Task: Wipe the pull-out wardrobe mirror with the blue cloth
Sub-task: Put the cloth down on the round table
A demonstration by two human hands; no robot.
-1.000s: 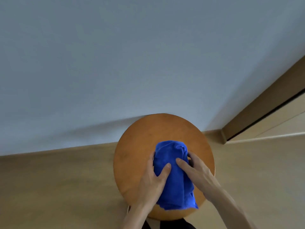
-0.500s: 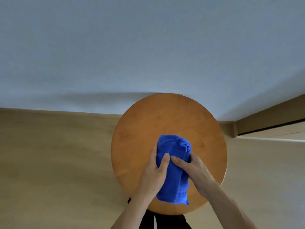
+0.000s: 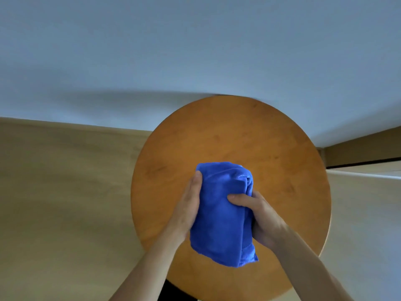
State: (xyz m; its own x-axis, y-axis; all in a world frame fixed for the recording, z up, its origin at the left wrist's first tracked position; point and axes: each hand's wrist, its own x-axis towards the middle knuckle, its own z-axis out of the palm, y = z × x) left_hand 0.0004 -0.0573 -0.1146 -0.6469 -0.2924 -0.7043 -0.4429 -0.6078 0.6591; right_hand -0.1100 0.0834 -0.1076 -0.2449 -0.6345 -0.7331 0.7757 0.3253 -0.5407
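Left hand (image 3: pixel 186 209) and right hand (image 3: pixel 258 216) grip the cloth (image 3: pixel 219 213) between them; its loose end below them may unfurl if either slackens.

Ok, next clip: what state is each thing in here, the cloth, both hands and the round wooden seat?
blue cloth: folded into a thick bundle, held between both hands over the seat.
left hand: grips the cloth's left edge.
right hand: grips the cloth's right side, thumb across its front.
round wooden stool seat: standing against the wall, beneath the cloth; whether they touch cannot be told.
pull-out mirror: not in view.
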